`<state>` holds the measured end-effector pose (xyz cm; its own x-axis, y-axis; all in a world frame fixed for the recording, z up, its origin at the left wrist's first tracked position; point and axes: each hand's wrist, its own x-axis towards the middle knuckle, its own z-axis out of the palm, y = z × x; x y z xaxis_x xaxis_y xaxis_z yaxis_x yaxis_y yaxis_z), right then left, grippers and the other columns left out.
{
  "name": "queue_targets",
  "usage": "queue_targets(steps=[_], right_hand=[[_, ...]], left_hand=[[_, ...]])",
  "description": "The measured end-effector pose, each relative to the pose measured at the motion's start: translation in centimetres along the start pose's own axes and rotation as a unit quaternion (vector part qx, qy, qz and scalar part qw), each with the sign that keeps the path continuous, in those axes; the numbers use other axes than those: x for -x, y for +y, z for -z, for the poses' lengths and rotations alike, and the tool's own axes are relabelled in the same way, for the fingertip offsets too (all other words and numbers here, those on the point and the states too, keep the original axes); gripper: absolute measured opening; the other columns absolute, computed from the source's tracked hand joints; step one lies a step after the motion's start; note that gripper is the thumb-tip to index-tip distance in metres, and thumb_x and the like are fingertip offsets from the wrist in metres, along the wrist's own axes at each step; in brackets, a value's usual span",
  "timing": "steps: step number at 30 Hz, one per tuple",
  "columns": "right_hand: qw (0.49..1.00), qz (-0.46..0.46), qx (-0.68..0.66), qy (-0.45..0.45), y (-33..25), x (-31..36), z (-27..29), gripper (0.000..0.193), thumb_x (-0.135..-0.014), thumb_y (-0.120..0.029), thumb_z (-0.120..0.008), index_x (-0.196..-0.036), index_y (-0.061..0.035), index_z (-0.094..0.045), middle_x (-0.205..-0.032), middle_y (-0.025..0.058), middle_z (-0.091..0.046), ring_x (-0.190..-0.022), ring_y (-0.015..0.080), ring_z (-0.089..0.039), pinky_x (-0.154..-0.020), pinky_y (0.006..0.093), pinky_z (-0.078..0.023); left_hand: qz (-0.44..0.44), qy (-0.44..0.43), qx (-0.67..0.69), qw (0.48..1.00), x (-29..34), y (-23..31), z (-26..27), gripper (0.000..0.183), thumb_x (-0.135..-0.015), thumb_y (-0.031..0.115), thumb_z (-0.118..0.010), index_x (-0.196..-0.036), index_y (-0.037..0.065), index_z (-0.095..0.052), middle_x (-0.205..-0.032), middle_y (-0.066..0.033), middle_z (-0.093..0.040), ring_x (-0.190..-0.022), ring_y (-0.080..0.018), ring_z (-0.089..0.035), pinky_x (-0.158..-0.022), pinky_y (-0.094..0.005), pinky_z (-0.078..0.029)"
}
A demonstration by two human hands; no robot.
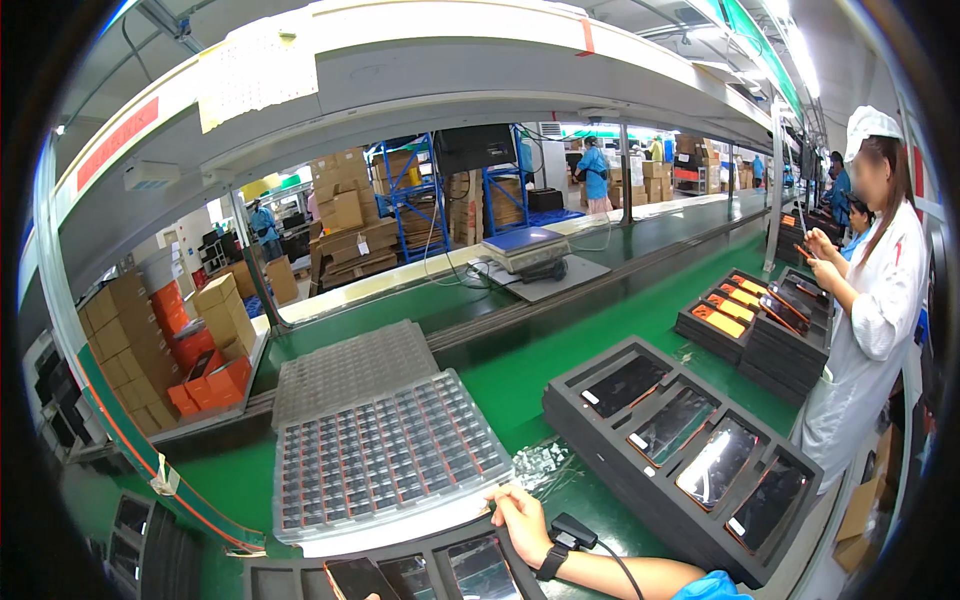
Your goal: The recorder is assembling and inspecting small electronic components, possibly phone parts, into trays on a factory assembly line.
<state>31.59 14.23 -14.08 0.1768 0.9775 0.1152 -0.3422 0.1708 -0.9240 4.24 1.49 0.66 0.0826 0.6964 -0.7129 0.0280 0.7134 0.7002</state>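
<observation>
At the lower edge, a fingertip of my left hand (373, 597) shows against a dark smartphone (352, 577) with an orange edge; the hand seems closed on it, though most of it is out of sight. The phone lies askew over a black foam tray (436, 545) that holds other phones. My right hand (518, 518), thumb and fingers drawn together, is by the near right corner of a clear plastic tray (390, 450) of many small dark parts with orange strips. What its fingertips pinch is too small to tell. A black strap with a corded device is on that wrist.
On the right, stacked foam trays (600, 440) hold several phones. Beyond them are trays of orange and yellow phones (722, 318) and a co-worker in white (870, 310). A bench scale (525, 248) stands past the green bench (530, 405). A shelf (420, 80) spans overhead.
</observation>
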Motion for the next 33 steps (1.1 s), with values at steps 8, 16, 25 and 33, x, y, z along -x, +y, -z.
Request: queue_targets(steps=[8,16,25,33], right_hand=[[1.0,0.003,-0.003,0.001,0.0,0.1,0.0,0.018,-0.101,-0.01,-0.053,-0.103,-0.001,-0.068,-0.073,-0.0029,-0.057,-0.065,0.0043,-0.052,-0.063,0.0205,-0.043],[1.0,0.007,0.003,0.01,-0.1,0.1,-0.1,0.019,-0.101,-0.01,-0.05,-0.101,0.0006,-0.066,-0.07,-0.0013,-0.055,-0.065,0.0061,-0.052,-0.063,0.0218,-0.043],[1.0,0.011,-0.001,0.011,0.0,0.2,0.1,0.017,-0.1,-0.008,-0.052,-0.102,-0.0013,-0.067,-0.073,-0.0016,-0.058,-0.065,0.0052,-0.053,-0.062,0.0215,-0.043],[1.0,0.011,0.006,0.004,0.1,0.0,0.0,0.018,-0.1,-0.009,-0.051,-0.101,-0.0004,-0.067,-0.071,-0.0013,-0.057,-0.064,0.0058,-0.052,-0.062,0.0216,-0.043]], left_hand=[[-0.024,0.001,-0.007,1.0,-0.2,-0.4,-0.8,0.034,-0.099,0.039,-0.058,-0.099,0.006,-0.064,-0.076,-0.0062,-0.069,-0.058,-0.0201,-0.066,-0.046,-0.0314,-0.053],[-0.014,-0.035,-0.047,0.998,-0.6,0.5,-2.4,0.035,-0.099,0.041,-0.058,-0.095,0.007,-0.064,-0.073,-0.0071,-0.068,-0.056,-0.0205,-0.065,-0.047,-0.0314,-0.053],[-0.002,-0.013,-0.035,0.999,-1.1,0.4,-2.7,0.037,-0.098,0.039,-0.061,-0.088,0.004,-0.066,-0.067,-0.008,-0.067,-0.051,-0.0219,-0.064,-0.044,-0.0325,-0.052],[0.001,-0.075,0.006,0.997,-2.5,-0.1,-1.9,0.029,-0.096,0.033,-0.065,-0.098,0.004,-0.069,-0.087,-0.0078,-0.072,-0.067,-0.0173,-0.067,-0.057,-0.0307,-0.055]])
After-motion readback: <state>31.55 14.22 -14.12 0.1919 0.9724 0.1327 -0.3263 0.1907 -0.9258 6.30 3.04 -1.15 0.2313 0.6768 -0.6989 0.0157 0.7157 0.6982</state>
